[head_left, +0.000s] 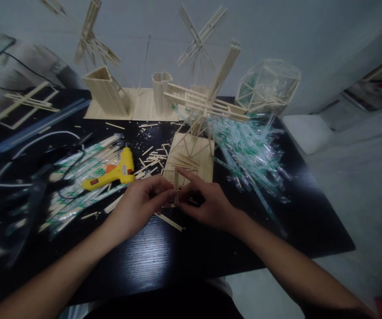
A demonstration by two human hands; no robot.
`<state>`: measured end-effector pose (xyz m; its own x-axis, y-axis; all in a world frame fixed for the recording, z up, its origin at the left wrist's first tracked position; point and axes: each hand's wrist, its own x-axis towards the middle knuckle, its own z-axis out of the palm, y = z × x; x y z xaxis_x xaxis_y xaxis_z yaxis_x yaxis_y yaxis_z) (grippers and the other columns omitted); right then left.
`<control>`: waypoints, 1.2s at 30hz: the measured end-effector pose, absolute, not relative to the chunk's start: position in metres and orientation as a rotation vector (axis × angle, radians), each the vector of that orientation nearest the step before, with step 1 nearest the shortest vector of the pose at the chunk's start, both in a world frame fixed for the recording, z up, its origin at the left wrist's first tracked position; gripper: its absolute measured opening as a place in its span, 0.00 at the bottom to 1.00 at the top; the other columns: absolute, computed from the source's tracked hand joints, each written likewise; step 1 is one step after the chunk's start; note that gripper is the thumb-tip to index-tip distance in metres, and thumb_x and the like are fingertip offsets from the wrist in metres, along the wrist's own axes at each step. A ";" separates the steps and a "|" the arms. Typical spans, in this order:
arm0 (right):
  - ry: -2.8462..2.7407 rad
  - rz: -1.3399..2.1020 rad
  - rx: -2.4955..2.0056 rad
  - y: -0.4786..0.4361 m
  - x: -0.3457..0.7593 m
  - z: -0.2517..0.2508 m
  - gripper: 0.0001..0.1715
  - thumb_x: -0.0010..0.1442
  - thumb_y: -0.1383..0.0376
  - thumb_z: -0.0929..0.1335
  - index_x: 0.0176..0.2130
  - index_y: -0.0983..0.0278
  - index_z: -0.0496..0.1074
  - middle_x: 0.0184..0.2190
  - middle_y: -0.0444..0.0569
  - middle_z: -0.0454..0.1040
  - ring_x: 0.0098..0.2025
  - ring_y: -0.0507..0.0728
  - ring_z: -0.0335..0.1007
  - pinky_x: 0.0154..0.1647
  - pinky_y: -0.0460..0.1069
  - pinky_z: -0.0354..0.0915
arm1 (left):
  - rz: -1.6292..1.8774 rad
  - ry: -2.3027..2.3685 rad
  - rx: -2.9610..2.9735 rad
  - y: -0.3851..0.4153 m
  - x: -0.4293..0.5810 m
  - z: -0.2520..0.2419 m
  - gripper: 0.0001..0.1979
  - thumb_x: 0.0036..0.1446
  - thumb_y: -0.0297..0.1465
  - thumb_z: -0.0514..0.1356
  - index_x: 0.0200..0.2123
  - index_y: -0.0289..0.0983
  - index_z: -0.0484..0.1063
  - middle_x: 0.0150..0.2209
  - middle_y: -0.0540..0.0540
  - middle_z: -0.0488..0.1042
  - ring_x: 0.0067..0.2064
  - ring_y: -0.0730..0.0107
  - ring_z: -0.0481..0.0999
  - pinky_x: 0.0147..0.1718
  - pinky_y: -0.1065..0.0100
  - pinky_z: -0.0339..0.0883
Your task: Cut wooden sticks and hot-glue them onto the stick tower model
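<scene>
Between my hands a short bundle of thin wooden sticks (pixel 176 185) stands upright, seen edge-on. My left hand (pixel 140 200) pinches it low down, thumb and fingers closed. My right hand (pixel 210 203) grips it from the other side, with the index finger at its upper end and the thumb lower down. Just beyond them is a wooden slat base (pixel 207 153) bearing a windmill-like stick model (pixel 206 105) and some short sticks. A loose stick (pixel 171 222) lies on the table below my hands.
A yellow glue gun (pixel 124 170) lies left on wrapped stick bundles (pixel 67 204). Cut stick pieces (pixel 154 157) are scattered beside the base. Green-printed plastic wrappers (pixel 247 146) heap at right. Behind stand a triangular stick tower (pixel 106 93), a round one (pixel 162 95) and a polygonal frame (pixel 268 86).
</scene>
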<state>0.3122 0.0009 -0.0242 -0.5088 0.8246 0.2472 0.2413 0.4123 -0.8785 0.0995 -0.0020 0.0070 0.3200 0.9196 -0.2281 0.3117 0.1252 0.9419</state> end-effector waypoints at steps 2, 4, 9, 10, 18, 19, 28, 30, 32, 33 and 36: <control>-1.974 1.071 -0.892 0.001 0.312 -0.024 0.47 0.60 0.72 0.73 0.72 0.59 0.57 0.36 0.43 0.82 0.34 0.51 0.80 0.42 0.46 0.75 | 0.661 1.211 1.422 -0.002 0.099 0.006 0.13 0.62 0.41 0.62 0.35 0.36 0.75 0.26 0.51 0.75 0.24 0.74 0.71 0.23 0.73 0.65; -1.974 1.071 -0.886 0.002 0.313 -0.023 0.47 0.60 0.72 0.73 0.72 0.58 0.57 0.36 0.43 0.82 0.34 0.51 0.79 0.42 0.46 0.75 | 0.666 1.213 1.424 -0.003 0.098 0.005 0.13 0.62 0.41 0.62 0.35 0.36 0.75 0.26 0.51 0.75 0.24 0.74 0.71 0.23 0.73 0.65; -1.990 1.081 -0.881 0.002 0.314 -0.022 0.47 0.60 0.72 0.73 0.72 0.58 0.56 0.36 0.43 0.82 0.35 0.51 0.80 0.42 0.46 0.75 | 0.673 1.202 1.416 -0.004 0.097 0.004 0.13 0.62 0.41 0.63 0.35 0.37 0.76 0.26 0.51 0.76 0.24 0.74 0.71 0.23 0.73 0.65; -1.988 1.083 -0.879 0.002 0.314 -0.022 0.47 0.60 0.72 0.73 0.72 0.58 0.56 0.36 0.43 0.82 0.35 0.51 0.80 0.42 0.46 0.75 | 0.676 1.199 1.417 -0.004 0.097 0.004 0.13 0.62 0.41 0.63 0.35 0.37 0.76 0.27 0.51 0.76 0.24 0.74 0.71 0.23 0.73 0.65; -1.988 1.090 -0.868 0.003 0.314 -0.022 0.47 0.60 0.72 0.73 0.72 0.57 0.56 0.36 0.43 0.83 0.35 0.51 0.80 0.42 0.47 0.75 | 0.660 1.206 1.417 -0.003 0.097 0.003 0.13 0.62 0.42 0.63 0.35 0.37 0.75 0.27 0.50 0.76 0.25 0.73 0.72 0.24 0.73 0.65; -1.984 1.096 -0.867 0.003 0.314 -0.022 0.47 0.60 0.72 0.74 0.72 0.57 0.56 0.36 0.43 0.83 0.35 0.52 0.80 0.42 0.47 0.75 | 0.663 1.205 1.410 -0.003 0.097 0.003 0.13 0.62 0.42 0.63 0.36 0.37 0.75 0.27 0.50 0.76 0.25 0.73 0.72 0.24 0.72 0.66; -1.960 1.123 -0.909 0.002 0.314 -0.023 0.49 0.59 0.72 0.76 0.71 0.56 0.57 0.37 0.43 0.83 0.36 0.52 0.81 0.44 0.47 0.75 | 0.656 1.191 1.397 -0.002 0.099 0.004 0.14 0.61 0.42 0.62 0.34 0.36 0.75 0.26 0.49 0.76 0.25 0.72 0.73 0.23 0.72 0.68; -1.956 1.128 -0.896 0.002 0.314 -0.024 0.50 0.58 0.72 0.76 0.71 0.56 0.57 0.37 0.43 0.84 0.36 0.52 0.82 0.44 0.47 0.75 | 0.664 1.178 1.388 -0.002 0.099 0.005 0.13 0.62 0.41 0.62 0.34 0.36 0.75 0.27 0.49 0.76 0.25 0.72 0.74 0.24 0.72 0.68; -1.959 1.123 -0.887 0.002 0.314 -0.024 0.50 0.58 0.71 0.77 0.72 0.56 0.57 0.37 0.43 0.84 0.36 0.52 0.82 0.45 0.48 0.76 | 0.675 1.165 1.379 -0.002 0.099 0.005 0.12 0.62 0.40 0.62 0.33 0.36 0.74 0.26 0.50 0.76 0.25 0.73 0.74 0.23 0.73 0.68; -1.960 1.117 -0.884 0.002 0.314 -0.025 0.50 0.58 0.71 0.77 0.72 0.55 0.56 0.37 0.43 0.84 0.36 0.52 0.82 0.45 0.48 0.76 | 0.677 1.162 1.377 -0.002 0.099 0.006 0.12 0.62 0.39 0.62 0.33 0.36 0.74 0.26 0.50 0.76 0.24 0.73 0.74 0.23 0.73 0.68; -1.958 1.103 -0.878 0.002 0.314 -0.026 0.50 0.59 0.69 0.77 0.72 0.55 0.56 0.37 0.43 0.84 0.36 0.52 0.82 0.44 0.47 0.76 | 0.684 1.163 1.371 -0.002 0.099 0.006 0.12 0.62 0.40 0.63 0.34 0.36 0.75 0.26 0.50 0.76 0.24 0.74 0.73 0.23 0.73 0.68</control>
